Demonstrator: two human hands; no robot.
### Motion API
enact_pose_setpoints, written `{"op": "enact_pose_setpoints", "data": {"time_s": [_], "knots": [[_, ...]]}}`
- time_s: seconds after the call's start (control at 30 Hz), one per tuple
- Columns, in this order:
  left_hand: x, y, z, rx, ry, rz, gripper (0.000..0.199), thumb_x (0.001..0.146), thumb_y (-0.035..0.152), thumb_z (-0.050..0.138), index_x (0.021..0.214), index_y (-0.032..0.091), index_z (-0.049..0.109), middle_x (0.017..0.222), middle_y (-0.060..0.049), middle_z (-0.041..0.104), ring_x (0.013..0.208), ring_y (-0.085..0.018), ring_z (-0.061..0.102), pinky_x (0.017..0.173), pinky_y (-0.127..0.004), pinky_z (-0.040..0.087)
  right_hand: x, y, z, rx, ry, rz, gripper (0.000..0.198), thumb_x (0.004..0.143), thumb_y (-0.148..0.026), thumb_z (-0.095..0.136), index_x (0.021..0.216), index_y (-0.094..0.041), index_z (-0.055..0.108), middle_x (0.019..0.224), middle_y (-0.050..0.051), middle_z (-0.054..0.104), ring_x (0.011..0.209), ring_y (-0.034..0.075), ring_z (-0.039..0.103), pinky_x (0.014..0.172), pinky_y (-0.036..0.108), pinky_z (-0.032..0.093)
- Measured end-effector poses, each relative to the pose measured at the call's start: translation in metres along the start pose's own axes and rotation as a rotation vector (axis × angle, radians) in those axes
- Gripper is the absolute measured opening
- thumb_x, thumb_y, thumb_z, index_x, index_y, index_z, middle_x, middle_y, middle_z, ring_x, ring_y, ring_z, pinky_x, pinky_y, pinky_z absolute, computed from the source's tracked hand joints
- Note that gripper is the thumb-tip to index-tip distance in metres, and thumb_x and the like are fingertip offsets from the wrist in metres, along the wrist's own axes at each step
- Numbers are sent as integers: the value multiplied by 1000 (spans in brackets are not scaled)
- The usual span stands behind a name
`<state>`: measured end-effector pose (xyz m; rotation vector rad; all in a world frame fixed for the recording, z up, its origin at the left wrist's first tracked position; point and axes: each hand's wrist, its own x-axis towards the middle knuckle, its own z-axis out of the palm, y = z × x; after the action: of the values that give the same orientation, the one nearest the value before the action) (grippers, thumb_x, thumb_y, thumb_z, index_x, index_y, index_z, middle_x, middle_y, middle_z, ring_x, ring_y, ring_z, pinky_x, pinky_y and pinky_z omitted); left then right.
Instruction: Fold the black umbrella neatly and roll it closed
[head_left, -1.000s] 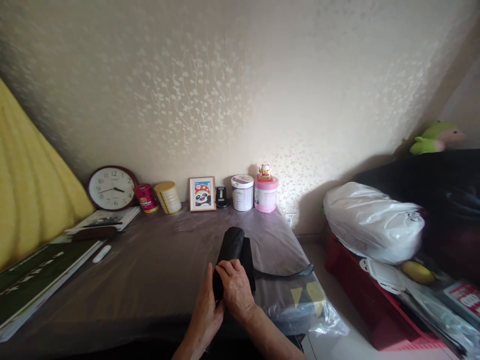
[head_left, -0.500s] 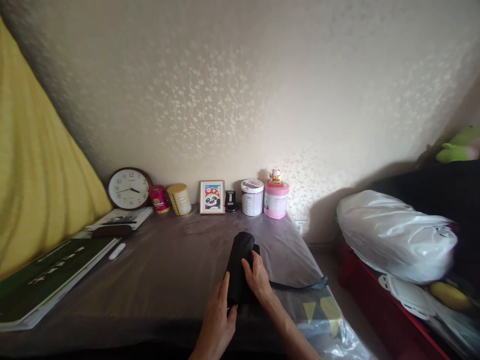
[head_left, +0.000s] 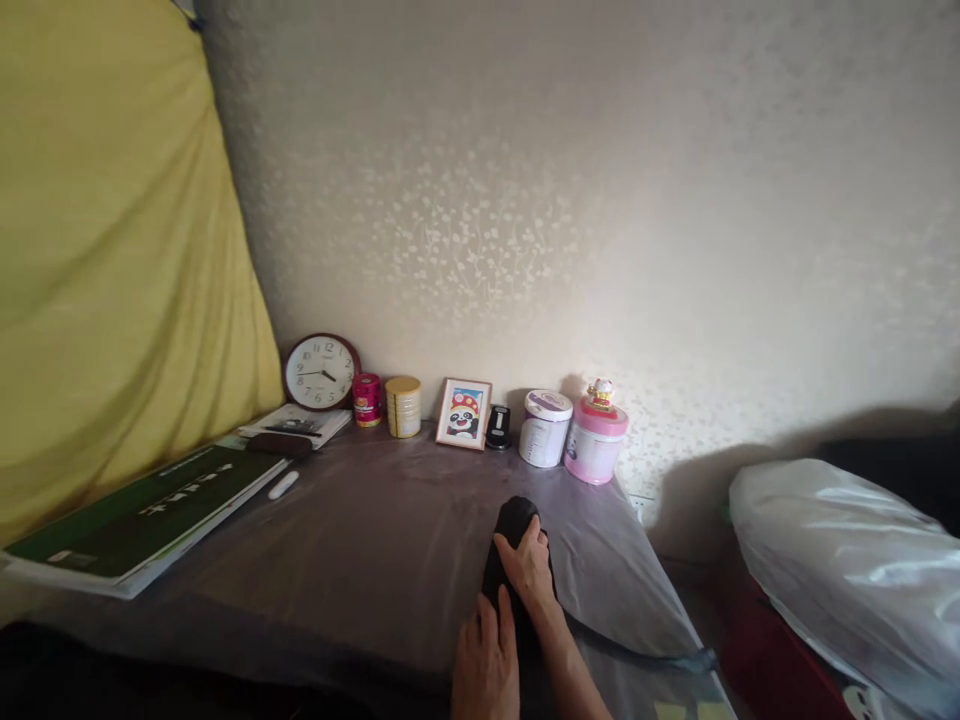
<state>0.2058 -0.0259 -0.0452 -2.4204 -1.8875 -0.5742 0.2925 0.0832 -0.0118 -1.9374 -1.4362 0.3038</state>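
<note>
A long black cloth roll lies on the grey-covered table, pointing away from me; I cannot make out what is inside it. My right hand is wrapped over its far part, thumb on the left side and fingers over the top and right. Closer to me, my left hand presses bent fingers against the left side of the near part, its thumb out of sight. The roll's near end is hidden by my hands and forearm. A dark strap trails from beside the roll toward the table's right edge.
Along the wall stand a clock, a pink can, a yellow can, a framed panda picture and two tubs, one topped by a figurine. A green book lies left. A white plastic bag bulges right.
The view has swung left, so things sit further right. My right hand has moved up and over the roll's far part. My left hand now lies with its fingers on the near left side.
</note>
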Motion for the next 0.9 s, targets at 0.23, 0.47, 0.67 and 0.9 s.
{"op": "enact_pose_setpoints", "data": {"time_s": [0.23, 0.47, 0.67, 0.9], "knots": [[6, 9, 18, 173, 251, -118, 55, 78, -4, 36, 124, 21, 50, 111, -12, 64, 80, -21, 66, 74, -32, 55, -6, -36, -22, -163, -152, 103, 71, 74, -28, 47, 135, 0, 24, 115, 24, 50, 109, 36, 52, 85, 43, 41], [8, 2, 3, -116, -77, -168, 62, 78, -4, 21, 132, 23, 36, 127, -12, 54, 102, -24, 61, 84, -34, 51, -5, -26, -17, 143, -119, 61, 75, 67, -29, 51, 134, -6, 28, 126, 24, 46, 114, 34, 49, 90, 43, 40], [11, 7, -10, -423, -255, -207, 69, 73, -3, 28, 135, 28, 29, 142, -9, 36, 117, -27, 51, 96, -38, 43, 1, -3, -22, 508, -33, 68, 80, 57, -43, 63, 125, -7, 40, 113, 17, 57, 109, 32, 53, 93, 39, 41], [14, -4, -24, -818, -341, -201, 72, 69, 3, 43, 138, 17, 28, 148, -12, 23, 134, -25, 27, 107, -32, 27, -16, -3, -44, 941, -136, 322, 68, 50, -43, 76, 109, -18, 53, 81, 0, 68, 78, 24, 64, 68, 33, 51]]}}
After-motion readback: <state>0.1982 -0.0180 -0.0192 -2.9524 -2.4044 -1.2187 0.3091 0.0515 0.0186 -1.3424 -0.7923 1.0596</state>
